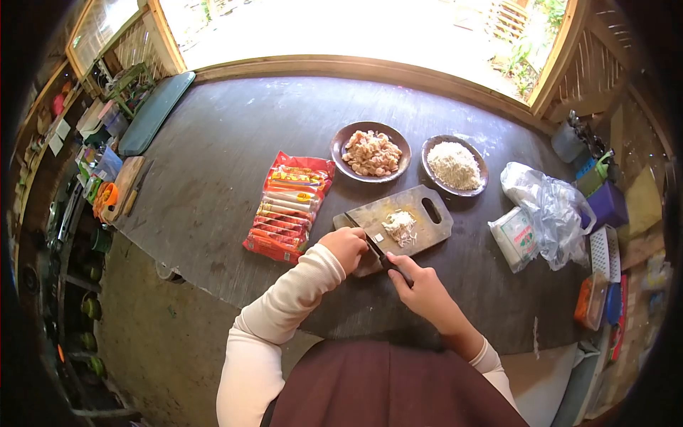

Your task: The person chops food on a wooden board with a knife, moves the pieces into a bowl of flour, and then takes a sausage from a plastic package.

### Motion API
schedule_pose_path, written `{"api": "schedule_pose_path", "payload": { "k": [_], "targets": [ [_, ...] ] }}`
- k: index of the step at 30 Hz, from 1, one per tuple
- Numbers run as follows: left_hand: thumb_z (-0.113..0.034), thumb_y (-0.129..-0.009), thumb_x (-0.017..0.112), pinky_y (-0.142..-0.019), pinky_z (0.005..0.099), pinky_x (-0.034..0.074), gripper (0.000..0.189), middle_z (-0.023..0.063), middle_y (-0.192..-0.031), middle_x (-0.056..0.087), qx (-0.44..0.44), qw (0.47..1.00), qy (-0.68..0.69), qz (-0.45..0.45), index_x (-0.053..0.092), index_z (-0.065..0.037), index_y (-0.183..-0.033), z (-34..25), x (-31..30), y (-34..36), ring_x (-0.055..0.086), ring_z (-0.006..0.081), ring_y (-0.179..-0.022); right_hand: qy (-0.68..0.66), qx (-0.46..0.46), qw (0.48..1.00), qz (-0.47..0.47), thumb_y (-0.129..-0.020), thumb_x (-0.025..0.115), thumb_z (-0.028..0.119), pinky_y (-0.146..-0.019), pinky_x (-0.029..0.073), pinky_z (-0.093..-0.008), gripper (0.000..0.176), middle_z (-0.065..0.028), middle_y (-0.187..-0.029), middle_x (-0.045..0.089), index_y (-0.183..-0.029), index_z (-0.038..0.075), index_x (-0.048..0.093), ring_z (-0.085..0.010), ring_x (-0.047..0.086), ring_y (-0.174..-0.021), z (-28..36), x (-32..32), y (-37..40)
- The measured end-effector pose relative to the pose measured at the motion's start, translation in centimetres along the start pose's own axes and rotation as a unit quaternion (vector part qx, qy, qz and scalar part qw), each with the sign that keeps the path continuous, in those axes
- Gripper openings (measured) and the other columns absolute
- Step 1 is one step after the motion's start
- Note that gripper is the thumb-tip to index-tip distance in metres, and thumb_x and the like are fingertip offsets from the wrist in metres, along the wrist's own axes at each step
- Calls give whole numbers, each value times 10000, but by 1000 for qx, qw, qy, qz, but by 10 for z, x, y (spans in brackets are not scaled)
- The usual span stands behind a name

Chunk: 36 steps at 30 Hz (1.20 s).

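Note:
My right hand [421, 286] is closed around the black handle of a knife [377, 248], whose blade slants up and left over the cutting board [434, 229]. Just left of the blade, my left hand [345, 249] has its fingers bent together at the board's left side. Whatever those fingers press or hold is hidden. Finely chopped pale pieces [400, 228] form a small heap on the board, right of the knife. A red pack of wrapped sausages [290, 208] lies on the table near my left hand.
Behind the board stand a bowl of cut pinkish pieces [371, 154] and a bowl of whitish flour-like food [455, 166]. To the right are a white packet [514, 238], a clear plastic bag [553, 217] and a grater [605, 254]. A second knife [134, 192] lies far left.

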<state>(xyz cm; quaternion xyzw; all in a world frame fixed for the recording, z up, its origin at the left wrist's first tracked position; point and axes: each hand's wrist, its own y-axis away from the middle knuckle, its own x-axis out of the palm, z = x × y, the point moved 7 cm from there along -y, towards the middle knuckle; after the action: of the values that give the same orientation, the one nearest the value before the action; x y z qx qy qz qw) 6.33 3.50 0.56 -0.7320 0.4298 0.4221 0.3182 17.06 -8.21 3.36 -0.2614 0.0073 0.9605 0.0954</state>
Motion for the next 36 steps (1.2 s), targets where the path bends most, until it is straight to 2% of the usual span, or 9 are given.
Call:
{"api": "schedule_pose_path", "payload": {
  "k": [2, 12, 15, 20, 23, 27, 29, 34, 36],
  "targets": [
    [-65, -722, 584, -816, 352, 481, 170, 110, -921, 608, -4, 1000, 3, 1, 689, -38, -852, 1, 1, 0, 591, 296, -897, 17, -8, 1000, 1, -850, 599, 95, -503, 443, -324, 276, -220, -633, 562, -1120, 51, 564, -316, 603, -532, 2, -1, 0],
    [-67, -729, 586, -806, 357, 481, 145, 104, -909, 605, -8, 1000, -13, 8, 683, -39, -833, -1, -1, 0, 588, 297, -891, 13, 0, 1000, 3, -851, 596, 89, -502, 440, -318, 261, -215, -637, 567, -1109, 52, 579, -295, 589, -510, 7, -4, 1],
    [-66, -731, 584, -807, 359, 479, 145, 100, -907, 605, 2, 1000, -9, -9, 683, -41, -835, 0, 1, 0, 587, 296, -892, 15, 9, 1000, 5, -848, 599, 91, -507, 444, -328, 263, -220, -649, 574, -1108, 55, 583, -320, 602, -538, 3, -1, 1],
    [-69, -733, 583, -808, 359, 478, 145, 97, -904, 603, -10, 1000, 2, -8, 683, -49, -835, 2, 1, 0, 585, 295, -893, 68, -20, 997, -13, -850, 592, 135, -538, 471, -396, 264, -230, -695, 598, -1110, 89, 587, -370, 614, -637, 0, 7, -4],
    [-72, -731, 584, -810, 359, 477, 142, 96, -901, 602, -20, 1000, -4, -3, 682, -54, -833, 0, 2, 0, 583, 295, -896, 70, -25, 997, -14, -853, 585, 149, -546, 475, -413, 264, -229, -701, 601, -1114, 103, 585, -374, 612, -642, -5, 14, -11],
    [-72, -728, 587, -816, 357, 474, 146, 91, -910, 604, -25, 999, -25, 1, 684, -59, -836, -3, -1, 1, 582, 291, -898, 63, -18, 998, -16, -854, 591, 140, -543, 476, -384, 277, -229, -693, 598, -1127, 92, 574, -368, 618, -627, -5, 11, -10],
    [-72, -728, 587, -817, 357, 474, 149, 89, -916, 604, -25, 999, -23, 0, 684, -60, -840, -2, -1, 2, 582, 290, -898, 0, -14, 1000, -23, -860, 599, 92, -531, 433, -277, 298, -186, -646, 566, -1155, 60, 568, -128, 482, -498, -11, 9, -8],
    [-73, -731, 586, -820, 355, 474, 167, 82, -918, 605, -11, 1000, -26, 6, 687, -70, -864, 3, 3, 1, 580, 287, -895, 0, 12, 1000, -14, -863, 601, 98, -507, 400, -264, 293, -161, -596, 493, -1151, 60, 567, -117, 405, -486, 1, -3, -1],
    [-73, -733, 585, -817, 351, 474, 170, 79, -916, 605, -13, 999, -30, 9, 688, -70, -868, 2, 3, 1, 578, 285, -894, 2, -7, 999, -37, -862, 601, 99, -495, 384, -265, 295, -145, -569, 462, -1153, 60, 564, -128, 377, -475, 3, -8, 0]
  ]
}}
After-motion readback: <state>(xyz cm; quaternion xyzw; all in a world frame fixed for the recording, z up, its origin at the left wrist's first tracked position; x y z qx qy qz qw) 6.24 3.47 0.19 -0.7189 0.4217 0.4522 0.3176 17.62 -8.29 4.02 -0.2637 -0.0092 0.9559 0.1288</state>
